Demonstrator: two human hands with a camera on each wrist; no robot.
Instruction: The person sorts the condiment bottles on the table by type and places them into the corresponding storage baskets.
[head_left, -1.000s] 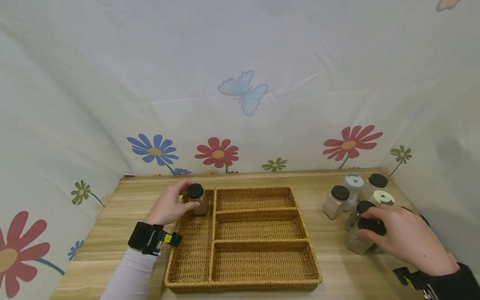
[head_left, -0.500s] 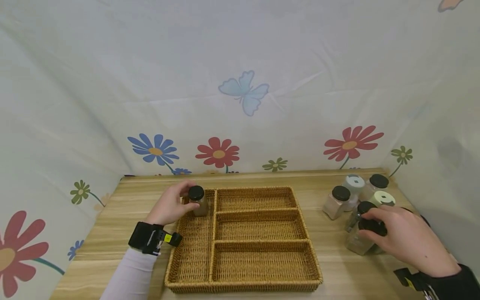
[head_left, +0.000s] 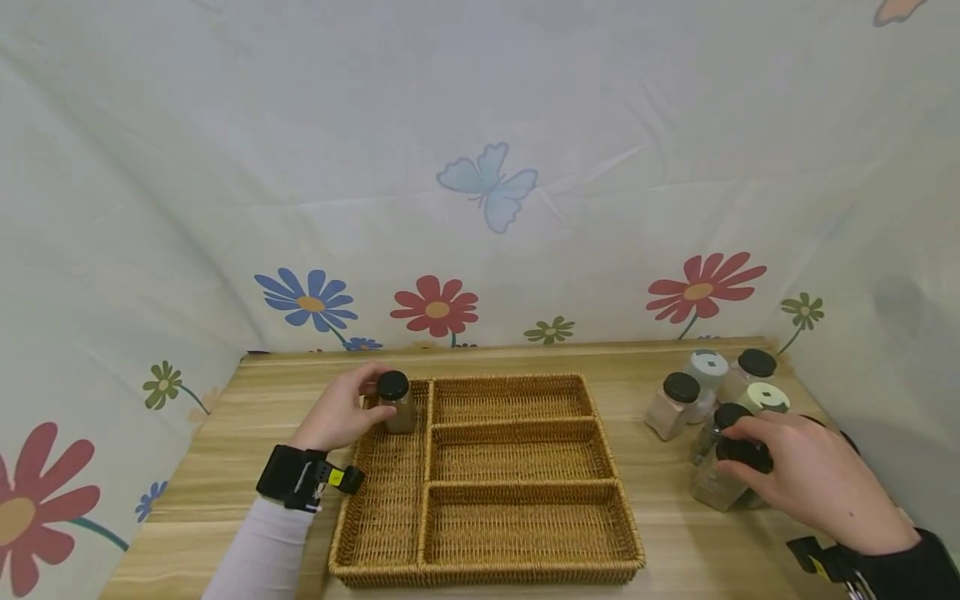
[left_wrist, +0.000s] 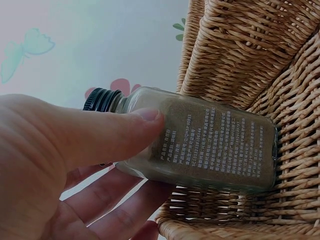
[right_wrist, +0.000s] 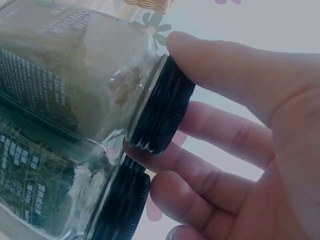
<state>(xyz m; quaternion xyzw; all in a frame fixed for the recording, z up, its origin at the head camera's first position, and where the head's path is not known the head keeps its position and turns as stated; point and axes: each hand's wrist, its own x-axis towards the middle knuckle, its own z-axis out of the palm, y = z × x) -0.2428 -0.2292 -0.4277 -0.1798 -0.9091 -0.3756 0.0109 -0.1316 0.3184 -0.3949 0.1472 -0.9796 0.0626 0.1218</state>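
Note:
My left hand (head_left: 339, 412) holds a glass spice jar (head_left: 401, 414) of brown powder in the tray's long left compartment, at its far end. In the left wrist view that jar (left_wrist: 215, 145) has white print and a black screw lid, with my thumb on its side. The jar's base meets the woven wicker. Over on the right, my right hand (head_left: 813, 479) pinches the black lid (right_wrist: 165, 105) of another spice jar (right_wrist: 90, 65), labelled as a powder. Pressed against it is a jar of green herbs (right_wrist: 40, 175), its black lid right at my lower fingertips.
The wicker tray (head_left: 525, 572) has a long left compartment and 3 crosswise ones. Several more jars stand grouped at the right: a pinkish black-lidded jar (head_left: 670, 408), a white-lidded jar (head_left: 707, 367) and a pale-green-lidded one (head_left: 767, 396). A flowered cloth (head_left: 480, 275) rises behind the table.

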